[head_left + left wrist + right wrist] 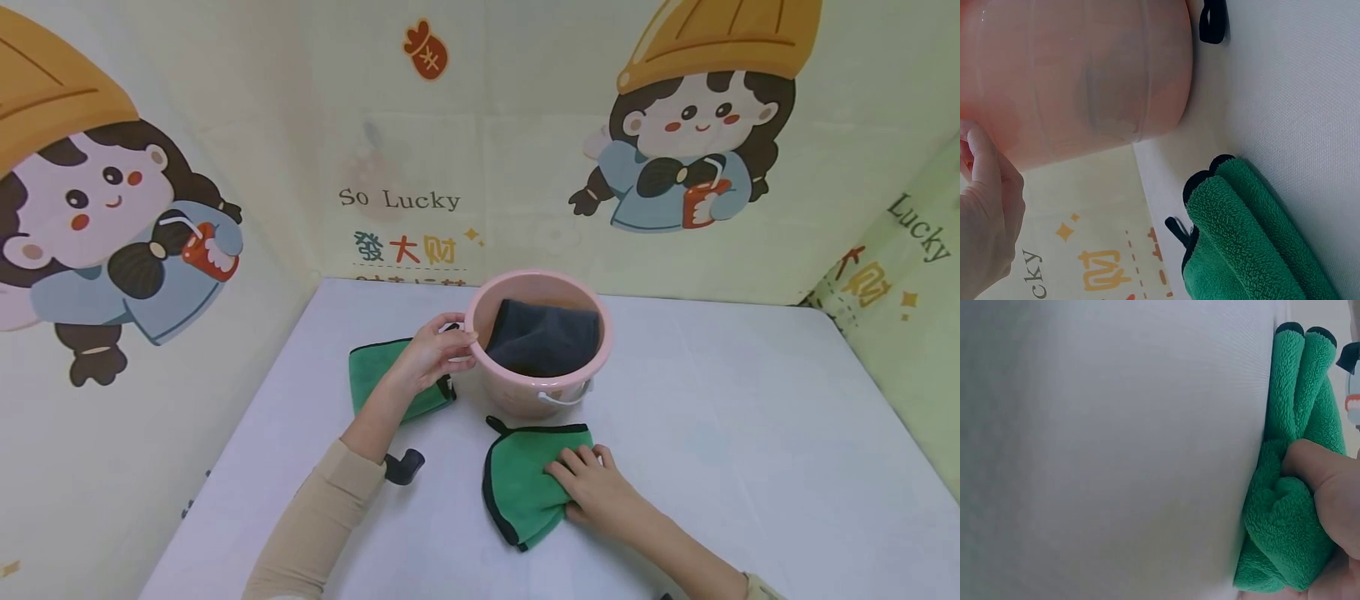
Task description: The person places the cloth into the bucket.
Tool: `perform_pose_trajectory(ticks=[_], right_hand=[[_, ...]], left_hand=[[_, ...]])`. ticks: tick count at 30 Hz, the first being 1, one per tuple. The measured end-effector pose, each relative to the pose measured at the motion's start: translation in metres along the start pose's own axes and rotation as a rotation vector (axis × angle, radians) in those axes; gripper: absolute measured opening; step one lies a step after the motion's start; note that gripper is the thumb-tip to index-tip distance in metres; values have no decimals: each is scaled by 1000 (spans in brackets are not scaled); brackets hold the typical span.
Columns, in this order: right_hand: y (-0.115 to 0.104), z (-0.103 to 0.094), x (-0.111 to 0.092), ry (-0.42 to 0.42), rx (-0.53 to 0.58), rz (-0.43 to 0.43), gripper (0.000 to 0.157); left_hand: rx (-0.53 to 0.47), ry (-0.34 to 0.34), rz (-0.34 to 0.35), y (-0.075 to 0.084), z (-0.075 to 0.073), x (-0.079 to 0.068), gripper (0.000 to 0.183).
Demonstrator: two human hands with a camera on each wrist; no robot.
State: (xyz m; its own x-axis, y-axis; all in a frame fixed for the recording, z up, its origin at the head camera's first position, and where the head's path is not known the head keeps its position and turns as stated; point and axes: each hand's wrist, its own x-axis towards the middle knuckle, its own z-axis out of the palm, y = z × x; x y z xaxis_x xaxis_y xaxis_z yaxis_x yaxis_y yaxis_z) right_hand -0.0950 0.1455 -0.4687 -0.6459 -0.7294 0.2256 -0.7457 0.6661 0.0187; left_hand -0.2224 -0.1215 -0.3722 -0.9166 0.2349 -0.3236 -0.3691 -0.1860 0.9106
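My left hand (429,357) grips the left rim of a pink bucket (517,398), its fingers at the edge. Inside the bucket lies a folded dark grey cloth (551,335). A folded green towel (369,367) with black edging lies left of the bucket, partly covered by my left hand and forearm. In front of the bucket is another green towel (521,479), its right side bunched in my right hand (600,497). The right wrist view shows the thumb pressed into folds of this towel (1285,531). The left wrist view has the bucket's side (1091,81) close by.
A white-covered table (720,400) carries everything. The bucket's white handle (564,398) hangs down at its front. A small black piece (406,467) shows beside the left sleeve. A printed cloth backdrop (525,167) rises behind the table and along the sides.
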Motion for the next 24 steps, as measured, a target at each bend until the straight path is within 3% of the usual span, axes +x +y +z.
perform_pose_trajectory(ticks=[11, 24], right_hand=[[3, -4, 0, -24, 3, 5, 53], [16, -36, 1, 136, -26, 6, 52]], left_hand=[[-6, -7, -9, 1, 0, -1, 45], [-3, 5, -18, 2, 1, 0, 44]])
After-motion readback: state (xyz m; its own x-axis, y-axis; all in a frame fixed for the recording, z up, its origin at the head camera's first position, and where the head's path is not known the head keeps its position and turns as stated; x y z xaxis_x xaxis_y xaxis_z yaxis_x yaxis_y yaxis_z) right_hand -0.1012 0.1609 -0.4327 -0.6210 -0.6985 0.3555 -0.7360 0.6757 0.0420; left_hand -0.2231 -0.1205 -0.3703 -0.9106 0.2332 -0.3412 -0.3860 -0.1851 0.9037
